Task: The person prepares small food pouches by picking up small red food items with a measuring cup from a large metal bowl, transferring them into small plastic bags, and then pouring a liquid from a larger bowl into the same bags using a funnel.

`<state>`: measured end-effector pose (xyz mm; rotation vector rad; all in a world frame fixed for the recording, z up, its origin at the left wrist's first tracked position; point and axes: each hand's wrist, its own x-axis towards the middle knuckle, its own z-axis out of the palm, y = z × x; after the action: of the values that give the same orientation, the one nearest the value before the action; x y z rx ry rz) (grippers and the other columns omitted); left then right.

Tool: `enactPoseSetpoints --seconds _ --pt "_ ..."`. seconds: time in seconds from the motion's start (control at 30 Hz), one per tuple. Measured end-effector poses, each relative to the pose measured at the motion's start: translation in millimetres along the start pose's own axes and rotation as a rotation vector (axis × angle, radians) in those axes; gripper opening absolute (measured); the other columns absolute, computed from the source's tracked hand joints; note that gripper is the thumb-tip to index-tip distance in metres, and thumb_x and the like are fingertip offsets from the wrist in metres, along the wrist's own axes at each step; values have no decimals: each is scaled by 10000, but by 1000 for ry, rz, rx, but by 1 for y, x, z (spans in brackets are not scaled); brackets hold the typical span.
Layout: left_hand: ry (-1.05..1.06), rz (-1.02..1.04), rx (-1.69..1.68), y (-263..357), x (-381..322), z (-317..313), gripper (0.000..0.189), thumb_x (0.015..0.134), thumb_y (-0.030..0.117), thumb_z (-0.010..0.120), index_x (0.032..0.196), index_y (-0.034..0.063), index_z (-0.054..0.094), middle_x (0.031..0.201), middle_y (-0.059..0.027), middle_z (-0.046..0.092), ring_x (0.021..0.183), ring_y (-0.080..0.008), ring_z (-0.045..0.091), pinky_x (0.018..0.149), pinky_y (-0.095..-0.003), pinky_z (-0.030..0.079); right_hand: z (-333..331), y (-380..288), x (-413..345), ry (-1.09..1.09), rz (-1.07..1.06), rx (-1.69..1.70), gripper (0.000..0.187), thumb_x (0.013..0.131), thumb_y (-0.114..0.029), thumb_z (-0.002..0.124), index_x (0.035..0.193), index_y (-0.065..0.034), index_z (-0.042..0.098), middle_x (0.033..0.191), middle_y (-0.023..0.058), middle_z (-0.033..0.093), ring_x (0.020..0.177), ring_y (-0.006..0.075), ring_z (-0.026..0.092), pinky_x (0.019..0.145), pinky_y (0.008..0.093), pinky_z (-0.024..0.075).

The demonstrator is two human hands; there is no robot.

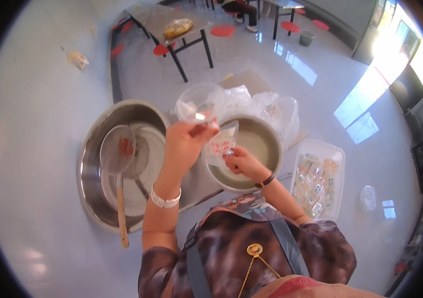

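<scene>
My left hand grips a clear plastic bowl by its lower rim, its opening tilted up. Close beside it, my right hand pinches the lower part of a small clear bag with red print. Both hands are over the near-left side of a round metal basin, which looks to hold pale liquid. At the left, a larger steel basin holds a mesh skimmer with red bits on it; its wooden handle lies across the rim. What the bowl contains is not clear.
A white plastic basket of small packets stands at the right, and a crumpled clear bag lies beyond it. Clear plastic bags lie behind the round basin. Farther off are a table, red stools and a seated person.
</scene>
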<state>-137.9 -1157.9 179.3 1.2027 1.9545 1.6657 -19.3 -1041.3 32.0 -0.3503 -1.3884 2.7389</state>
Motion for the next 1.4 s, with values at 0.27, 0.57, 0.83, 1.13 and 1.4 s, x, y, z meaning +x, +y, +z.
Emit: enactPoseSetpoints --seconds 0.27,0.57,0.83,1.13,1.4 --pt "21 5 -113 4 2 0 255 726 27 683 969 -28 628 803 -89 666 705 -78 601 649 -208 485 -2 9 1 75 -48 40 68 803 -8 498 791 -25 562 582 -47 400 463 30 318 393 194 242" --pt "62 -64 69 10 2 -8 196 709 20 701 889 -44 654 775 -49 657 704 -63 568 666 -208 466 5 9 7 124 -48 -133 91 795 -16 494 728 -10 554 554 -32 420 449 41 348 403 202 287" --pt "75 -110 96 -1 2 -8 190 711 -6 690 888 -54 644 810 -63 658 741 -85 592 700 -218 484 -11 23 16 194 -21 -317 122 809 -89 512 721 -12 545 523 -21 431 454 50 392 426 214 319" --pt "38 -156 110 -13 -10 -5 217 714 39 696 916 -23 646 803 -86 666 730 -97 608 675 -216 475 -38 28 1 295 -16 -412 158 862 -117 488 890 1 590 673 8 525 495 48 429 441 202 347" --pt "81 -259 85 -50 -48 -10 183 722 30 676 890 -33 644 800 -105 668 722 -116 626 661 -223 479 -99 34 -17 586 20 -624 154 834 -133 517 884 -32 622 711 49 590 522 107 502 482 244 414"
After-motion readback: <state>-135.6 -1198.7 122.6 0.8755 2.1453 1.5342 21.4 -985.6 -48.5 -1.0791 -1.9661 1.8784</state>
